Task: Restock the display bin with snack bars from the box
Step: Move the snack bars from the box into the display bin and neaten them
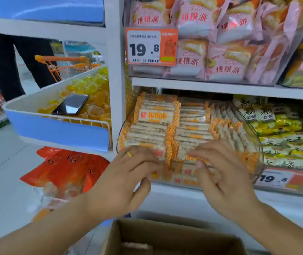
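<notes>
Head view: shop aisle, pale grey floor (3,162) at left. White shelving unit (114,52) fills most of frame; upright post runs down the centre-left.

Upper right shelf: pink pastry packs (226,52) behind a clear front, orange price tag (151,46) reading 19.8.

Mid right shelf: clear display bin (255,144) w/ curved front wall, packed w/ snack bars (154,126), white wrappers w/ orange checkered ends, in rows, some flat, some on edge. Right of it, yellow-green packs (283,133).

Left of post: white wire basket (55,96) w/ blue front panel, yellow jelly cups (91,83) inside, a black phone (71,107) lying on them. Below it, orange-red bags (64,166).

Far left: a person in dark clothes (9,57), an orange trolley (66,67) just beside.

Near bottom centre: open cardboard box (174,238), contents blurred.

Left hand (123,183) at bin's near left edge, fingers curled over front bars, gold ring (129,154) on one finger. Right hand (226,179) at near right, fingers loosely spread, tips on the bars; thumb down the bin front. Cannot tell if either hand actually pinches a bar; motion blur.
</notes>
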